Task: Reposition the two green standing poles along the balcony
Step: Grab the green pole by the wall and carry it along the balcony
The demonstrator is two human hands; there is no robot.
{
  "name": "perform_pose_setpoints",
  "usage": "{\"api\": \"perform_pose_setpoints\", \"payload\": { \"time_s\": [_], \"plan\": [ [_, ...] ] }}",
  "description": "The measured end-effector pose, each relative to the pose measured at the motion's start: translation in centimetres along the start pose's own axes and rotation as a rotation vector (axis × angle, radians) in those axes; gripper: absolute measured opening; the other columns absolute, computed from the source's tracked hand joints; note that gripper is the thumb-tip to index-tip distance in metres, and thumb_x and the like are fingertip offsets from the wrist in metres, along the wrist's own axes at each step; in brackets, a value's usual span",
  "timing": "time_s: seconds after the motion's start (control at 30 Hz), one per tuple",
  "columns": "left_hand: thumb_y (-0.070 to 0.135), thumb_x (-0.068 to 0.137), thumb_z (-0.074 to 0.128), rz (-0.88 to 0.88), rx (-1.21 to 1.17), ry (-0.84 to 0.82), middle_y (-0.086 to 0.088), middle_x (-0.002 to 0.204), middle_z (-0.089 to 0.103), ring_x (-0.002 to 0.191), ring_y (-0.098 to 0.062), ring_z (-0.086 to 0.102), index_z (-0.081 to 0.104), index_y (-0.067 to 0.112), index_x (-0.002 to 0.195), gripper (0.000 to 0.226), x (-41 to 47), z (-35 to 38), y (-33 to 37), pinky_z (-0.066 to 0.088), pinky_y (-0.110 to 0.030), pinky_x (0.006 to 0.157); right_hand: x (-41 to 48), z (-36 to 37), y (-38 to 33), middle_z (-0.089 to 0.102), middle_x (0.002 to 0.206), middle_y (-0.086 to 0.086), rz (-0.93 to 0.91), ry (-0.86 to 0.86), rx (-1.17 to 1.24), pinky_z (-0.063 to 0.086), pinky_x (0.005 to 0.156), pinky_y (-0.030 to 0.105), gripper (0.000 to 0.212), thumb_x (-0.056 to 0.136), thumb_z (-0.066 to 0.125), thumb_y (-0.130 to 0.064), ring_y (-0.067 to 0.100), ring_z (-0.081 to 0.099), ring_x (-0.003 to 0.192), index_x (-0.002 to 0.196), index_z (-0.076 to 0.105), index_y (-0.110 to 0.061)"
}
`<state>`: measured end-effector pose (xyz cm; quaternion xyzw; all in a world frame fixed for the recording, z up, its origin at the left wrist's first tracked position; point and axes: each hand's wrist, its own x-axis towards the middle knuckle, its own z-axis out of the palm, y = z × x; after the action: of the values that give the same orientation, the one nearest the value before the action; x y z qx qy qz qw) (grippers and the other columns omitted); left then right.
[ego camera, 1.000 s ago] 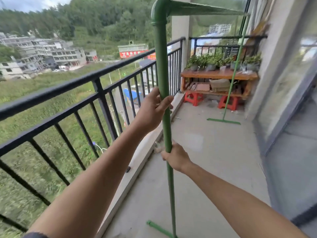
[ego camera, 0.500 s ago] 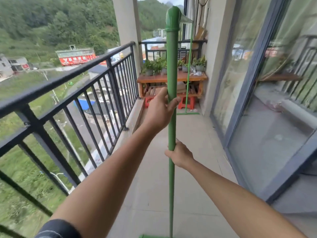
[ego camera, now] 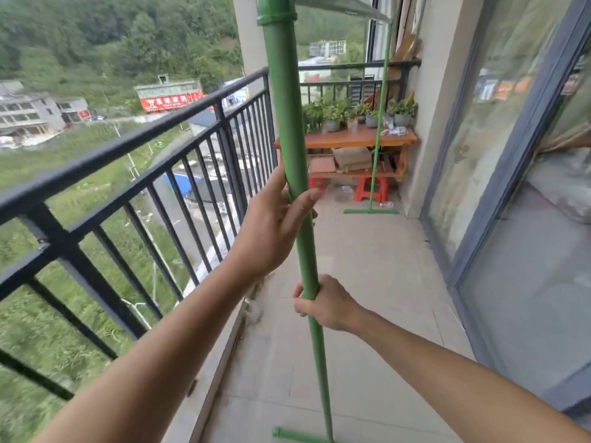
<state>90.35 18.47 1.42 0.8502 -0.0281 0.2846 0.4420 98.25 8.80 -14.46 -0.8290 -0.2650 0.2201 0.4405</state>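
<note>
The near green pole [ego camera: 289, 129] stands almost upright in front of me, its green foot bar [ego camera: 297, 436] at the bottom of the view. My left hand [ego camera: 271, 225] wraps the pole at mid height; my right hand [ego camera: 326, 303] grips it lower down. A horizontal green bar [ego camera: 345, 4] runs from its top joint to the far green pole [ego camera: 380, 119], which stands on its own foot [ego camera: 371, 211] in front of the plant shelf. No hand touches the far pole.
A black metal railing [ego camera: 166, 129] lines the left side. Glass sliding doors [ego camera: 518, 187] line the right. At the far end a wooden shelf [ego camera: 351, 140] with potted plants rests on red stools [ego camera: 372, 190]. Grey tiled floor [ego camera: 367, 266] lies between.
The view has swung back left and closer. The near pole's top now leans left and its foot sits further right. Both hands keep their grip on it.
</note>
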Motion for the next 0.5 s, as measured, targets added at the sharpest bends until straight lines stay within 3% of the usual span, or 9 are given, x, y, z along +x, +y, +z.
{"api": "perform_pose_setpoints", "payload": {
  "time_s": [0.13,0.27,0.33,0.5],
  "plan": [
    [0.028,0.094,0.052,-0.079,0.008,0.053,-0.015,0.082,0.063,0.079,-0.028,0.07,0.046,0.002,0.11,0.031,0.0,-3.1,-1.8,0.059,-0.045,0.073,2.9,2.6,-1.9,0.068,0.06,-0.004,-0.066,-0.14,0.055,0.048,0.057,0.026,0.013,0.071,0.072,-0.028,0.013,0.065,0.061,0.062,0.064,-0.023],
    [0.029,0.095,0.049,-0.171,0.114,0.191,-0.017,0.083,0.064,0.079,-0.031,0.069,0.045,0.001,0.11,0.032,-0.4,-7.0,-4.2,0.058,-0.048,0.074,6.4,7.2,-5.1,0.064,0.061,-0.002,-0.115,-0.241,0.084,0.05,0.059,0.032,0.022,0.073,0.074,-0.028,0.016,0.06,0.058,0.059,0.061,-0.019],
    [0.03,0.095,0.048,-0.226,0.153,0.264,-0.012,0.083,0.064,0.081,-0.032,0.069,0.046,0.006,0.106,0.027,-0.2,-9.4,-5.5,0.058,-0.049,0.075,7.9,9.5,-7.1,0.064,0.063,-0.001,-0.121,-0.244,0.073,0.056,0.068,0.038,0.024,0.075,0.074,-0.028,0.017,0.06,0.061,0.058,0.059,-0.019],
    [0.026,0.097,0.046,-0.308,0.183,0.334,-0.014,0.091,0.066,0.081,-0.02,0.068,0.044,0.015,0.106,0.014,2.1,-14.2,-8.1,0.055,-0.026,0.067,11.8,13.0,-11.3,0.063,0.071,0.002,-0.117,-0.218,0.074,0.059,0.077,0.043,0.025,0.081,0.072,-0.025,0.022,0.062,0.07,0.062,0.055,-0.023]
  ]
}}
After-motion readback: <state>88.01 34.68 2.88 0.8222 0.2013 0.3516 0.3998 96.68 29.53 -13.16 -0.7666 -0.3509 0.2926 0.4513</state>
